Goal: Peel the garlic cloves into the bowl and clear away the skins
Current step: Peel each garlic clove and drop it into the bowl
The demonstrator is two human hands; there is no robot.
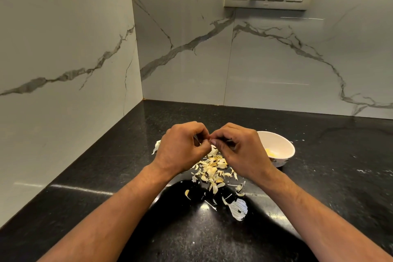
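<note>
We take the bowl point(285, 151) as our landmark: it stands on the black bench point(331, 176), white, with a few pale yellow peeled cloves point(270, 152) in its bottom. Just to the left of the bowl and above the bench, our left hand point(180, 149) and right hand point(240, 151) meet fingertip to fingertip, both with fingers curled in, pinching a small thing between them that we judge to be the garlic clove point(211, 140) being peeled; it is almost wholly hidden, so we cannot tell how much skin is on it. Left of the bowl and nearer to us lies the heap of skins point(212, 170), with a larger white papery piece point(239, 208) nearest us and another scrap point(157, 147) farther left, beyond the left hand. A clove should feel light, firm and a little slippery once bare, so we would hold it by its thick middle and nip the skin at the tip or root end. The skins look dry, thin and feather-light; they will likely scatter or cling to fingers, so sweeping them together with a flat hand should serve better than picking.
</note>
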